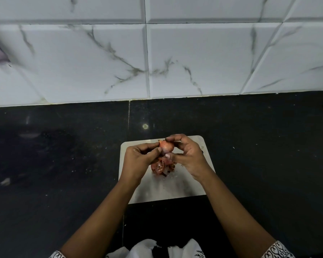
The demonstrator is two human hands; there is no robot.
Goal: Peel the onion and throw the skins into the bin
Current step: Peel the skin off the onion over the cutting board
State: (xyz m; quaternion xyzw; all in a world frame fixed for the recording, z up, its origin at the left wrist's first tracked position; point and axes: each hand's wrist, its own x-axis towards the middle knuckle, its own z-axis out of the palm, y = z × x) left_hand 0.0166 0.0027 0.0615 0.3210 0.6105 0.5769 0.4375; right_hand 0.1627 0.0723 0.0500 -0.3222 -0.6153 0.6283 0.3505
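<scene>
- The left grip (138, 161) is pinching the onion (166, 147) from its left side, fingers and thumb curled onto it.
- The right grip (188, 155) is pinching the same onion, one fingertip on top, thumb underneath.
- The onion is being held over the white board (175, 189).
- Loose skins (160, 167) are lying piled on the board beneath the onion.
- The board is sitting on the dark bench (63, 164).

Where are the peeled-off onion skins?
In the head view, the skins lie piled mid-frame on the white board, just beneath the held onion.
</scene>
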